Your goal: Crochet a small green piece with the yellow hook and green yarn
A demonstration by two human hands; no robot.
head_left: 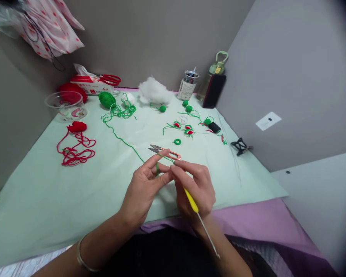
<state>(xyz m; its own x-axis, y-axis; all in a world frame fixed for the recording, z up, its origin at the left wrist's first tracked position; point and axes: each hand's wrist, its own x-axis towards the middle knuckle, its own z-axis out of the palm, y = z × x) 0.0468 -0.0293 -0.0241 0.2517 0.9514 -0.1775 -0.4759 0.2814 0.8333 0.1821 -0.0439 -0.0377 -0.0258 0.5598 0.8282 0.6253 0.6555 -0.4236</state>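
My right hand (194,188) grips a crochet hook (192,200) by its yellow handle, the metal shaft trailing back over my wrist. Green yarn (128,144) runs from the loose tangle at the back to my left hand (144,184), where it loops round the fingers. Thumb and fingers of that hand pinch the yarn close to the hook's working end; any stitches there are too small to make out. Just beyond my fingertips lies a pair of thread snips (173,154) with orange handles. A small green crocheted ring (177,142) rests past the snips.
Red yarn (76,154) sprawls at left beside a clear plastic tub (66,111). Along the back stand a green yarn ball (107,100), white stuffing (154,91), a pen jar (188,85) and a phone (214,91) against a bottle (218,68). Small red-and-green crocheted pieces (188,130) lie at centre right.
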